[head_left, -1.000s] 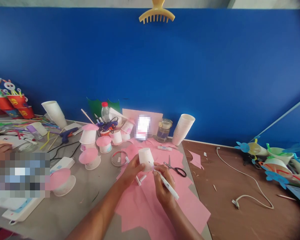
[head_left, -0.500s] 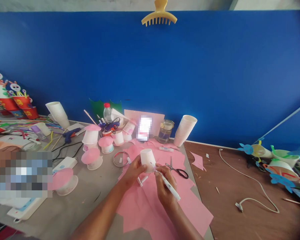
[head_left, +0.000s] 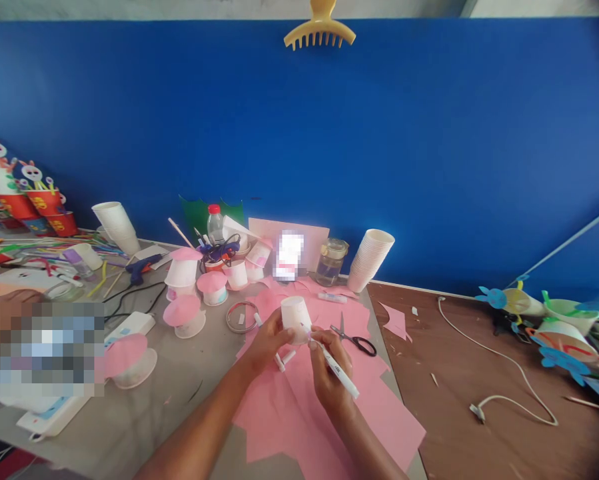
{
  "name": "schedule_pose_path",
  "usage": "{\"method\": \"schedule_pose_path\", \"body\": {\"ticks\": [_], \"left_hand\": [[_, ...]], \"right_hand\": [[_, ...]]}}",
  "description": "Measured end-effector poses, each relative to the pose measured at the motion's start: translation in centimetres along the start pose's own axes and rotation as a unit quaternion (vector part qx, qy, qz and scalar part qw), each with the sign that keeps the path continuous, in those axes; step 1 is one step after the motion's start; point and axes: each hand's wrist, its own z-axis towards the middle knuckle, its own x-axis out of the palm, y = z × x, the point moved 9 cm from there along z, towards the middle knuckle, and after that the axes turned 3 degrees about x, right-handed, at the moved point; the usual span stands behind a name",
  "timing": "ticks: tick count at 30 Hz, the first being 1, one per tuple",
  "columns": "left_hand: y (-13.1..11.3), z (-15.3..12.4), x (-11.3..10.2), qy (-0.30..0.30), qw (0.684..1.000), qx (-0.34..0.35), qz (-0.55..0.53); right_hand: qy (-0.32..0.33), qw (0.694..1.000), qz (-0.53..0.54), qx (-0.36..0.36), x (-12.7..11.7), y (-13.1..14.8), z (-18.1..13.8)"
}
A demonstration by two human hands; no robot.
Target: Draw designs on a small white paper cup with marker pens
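Note:
A white paper cup (head_left: pixel 294 315), upside down, is held above the pink paper (head_left: pixel 299 413) by my left hand (head_left: pixel 272 339), whose fingers and thumb close round its left side. My right hand (head_left: pixel 332 363) grips a white marker pen (head_left: pixel 340 373), and the pen's tip is at the cup's lower right wall. Whether the tip touches the cup is hard to make out. Black-handled scissors (head_left: pixel 353 335) lie on the pink sheets to the right. Below my left hand lies a small white cap-like piece (head_left: pixel 286 360).
Several cups with pink paper discs (head_left: pixel 182 310) stand on the left. A stack of paper cups (head_left: pixel 372 260), a glass jar (head_left: pixel 331 262) and a blurred phone (head_left: pixel 288 257) are at the back. A co-worker's hand (head_left: pixel 14 320) shows at far left. A white cable (head_left: pixel 484 347) lies right.
The pen's tip has shifted slightly on the cup's wall. The co-worker's hand at far left has moved a little. My left hand keeps its hold.

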Motion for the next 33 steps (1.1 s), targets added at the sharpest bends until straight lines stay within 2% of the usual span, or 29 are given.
{"method": "schedule_pose_path", "body": {"ticks": [16, 23, 33], "left_hand": [[-0.3, -0.1, 0.3, 0.008, 1.0, 0.007, -0.016], [0.4, 0.1, -0.2, -0.006, 1.0, 0.0, -0.025], [0.0, 0.1, 0.1, -0.003, 1.0, 0.007, -0.029]], "right_hand": [[-0.004, 1.0, 0.003, -0.011, -0.1, 0.2, 0.0], [-0.016, 0.999, 0.018, 0.024, -0.4, -0.4, -0.3], [-0.008, 1.0, -0.008, 0.019, -0.2, -0.8, -0.5]]}}
